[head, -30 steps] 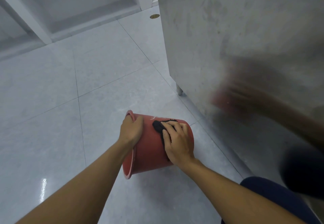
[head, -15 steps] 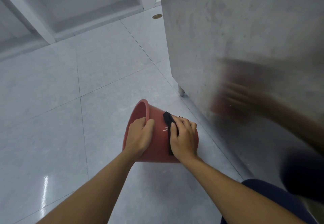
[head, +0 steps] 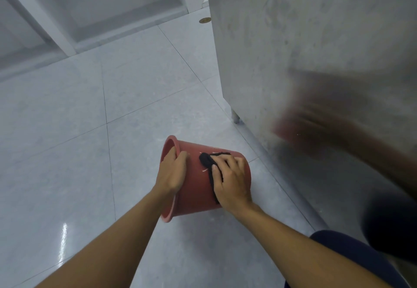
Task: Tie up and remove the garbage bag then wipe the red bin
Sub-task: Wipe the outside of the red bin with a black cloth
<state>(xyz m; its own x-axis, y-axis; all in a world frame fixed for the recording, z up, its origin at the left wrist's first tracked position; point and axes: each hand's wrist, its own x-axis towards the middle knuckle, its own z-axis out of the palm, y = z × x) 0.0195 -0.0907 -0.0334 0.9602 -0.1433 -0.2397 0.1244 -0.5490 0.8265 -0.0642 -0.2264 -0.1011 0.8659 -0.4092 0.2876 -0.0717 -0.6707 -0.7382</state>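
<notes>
Free floor left; cabinet beside bin

Red plastic bin, smooth and matt with pale scuffs, crumpled black cloth, soft and matt, glossy pale-grey tiled floor catching a streak of light, brushed-metal panel, dull and smudged, on a metal leg.
</notes>
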